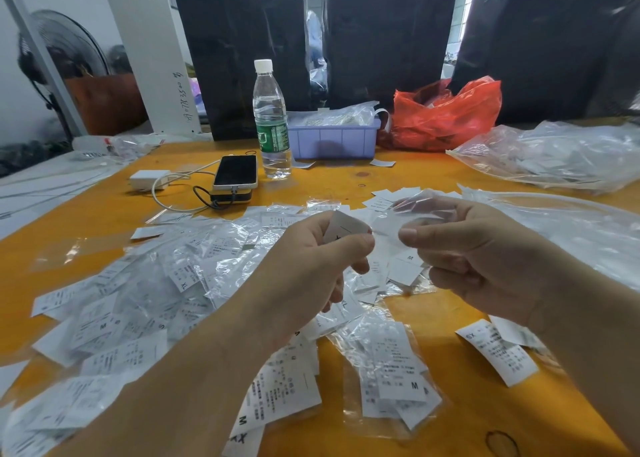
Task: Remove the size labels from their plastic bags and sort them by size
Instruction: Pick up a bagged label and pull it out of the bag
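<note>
Lying nearest on the orange table [104, 214], loose labels marked M [277, 397] and a bagged M bundle [398, 380] are spread flat, with an SX label [495, 351] set apart at the right, which may be the start of separate size groups. Above them, a white size label [346, 229] is pinched between thumb and fingers of the left hand [311, 269], while an emptied clear plastic bag [420, 207] is pinched by the curled fingers of the right hand [485, 259]; the two are held close together and raised off the table, probably so the label can be drawn free and read. A heap of unopened bagged labels [173, 283] fills the left side, leaving bare table mainly at the right front. Farther back, a phone [236, 172] and water bottle [270, 120] are stood clear of the work, before a lilac bin [334, 141] and red bag [446, 113] at the rear edge.
</note>
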`<state>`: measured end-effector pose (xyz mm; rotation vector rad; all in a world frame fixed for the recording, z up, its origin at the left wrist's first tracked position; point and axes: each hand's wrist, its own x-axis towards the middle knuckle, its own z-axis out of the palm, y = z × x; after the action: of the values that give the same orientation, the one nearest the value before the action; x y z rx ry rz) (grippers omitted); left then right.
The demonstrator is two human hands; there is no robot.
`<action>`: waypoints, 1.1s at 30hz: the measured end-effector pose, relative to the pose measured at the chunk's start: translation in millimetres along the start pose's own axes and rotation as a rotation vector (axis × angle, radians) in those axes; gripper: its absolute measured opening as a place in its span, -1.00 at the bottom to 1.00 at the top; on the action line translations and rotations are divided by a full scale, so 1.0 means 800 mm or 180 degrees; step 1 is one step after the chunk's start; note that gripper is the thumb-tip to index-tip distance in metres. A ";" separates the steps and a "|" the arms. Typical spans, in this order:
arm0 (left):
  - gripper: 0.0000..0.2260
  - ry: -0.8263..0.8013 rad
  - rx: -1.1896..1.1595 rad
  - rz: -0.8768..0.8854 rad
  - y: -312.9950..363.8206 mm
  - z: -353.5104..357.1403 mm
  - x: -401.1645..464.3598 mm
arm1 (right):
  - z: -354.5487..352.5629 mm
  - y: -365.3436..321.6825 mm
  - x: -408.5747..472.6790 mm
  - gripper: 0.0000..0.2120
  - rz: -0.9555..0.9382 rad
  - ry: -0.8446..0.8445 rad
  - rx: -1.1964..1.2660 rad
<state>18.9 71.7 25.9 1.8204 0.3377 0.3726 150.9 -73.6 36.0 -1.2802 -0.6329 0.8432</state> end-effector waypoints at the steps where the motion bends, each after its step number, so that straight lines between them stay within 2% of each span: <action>1: -0.91 -0.0030 0.0005 0.0006 0.001 0.000 0.000 | 0.000 -0.001 0.000 -0.58 -0.0022 -0.0013 0.0035; 7: -0.83 -0.0400 0.0099 0.0118 0.003 0.004 -0.006 | 0.002 0.001 -0.001 -0.70 -0.0076 -0.0139 -0.0045; 15: -0.79 -0.0422 0.0068 0.0157 0.002 0.004 -0.005 | 0.008 0.002 -0.006 -0.82 -0.0234 -0.0228 -0.0346; 20: -0.74 -0.0371 0.0007 0.0179 0.003 0.006 -0.004 | 0.013 0.003 -0.008 -0.81 -0.0327 -0.0169 -0.0595; 26: -0.78 -0.0332 -0.0192 0.0151 -0.001 0.006 -0.003 | 0.018 0.008 -0.007 -0.62 -0.0433 -0.0045 -0.0861; 31: -0.77 -0.0313 -0.0195 0.0147 -0.002 0.008 -0.003 | 0.021 0.010 -0.007 -0.58 -0.0580 0.0233 -0.0876; 33: -0.76 -0.0233 -0.0114 0.0138 -0.002 0.007 -0.002 | 0.022 0.010 -0.007 -0.62 -0.0588 0.0298 -0.0832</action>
<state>19.6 66.5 22.6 1.8035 0.2396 0.3393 132.5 -67.7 32.0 -1.4618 -0.7920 0.5575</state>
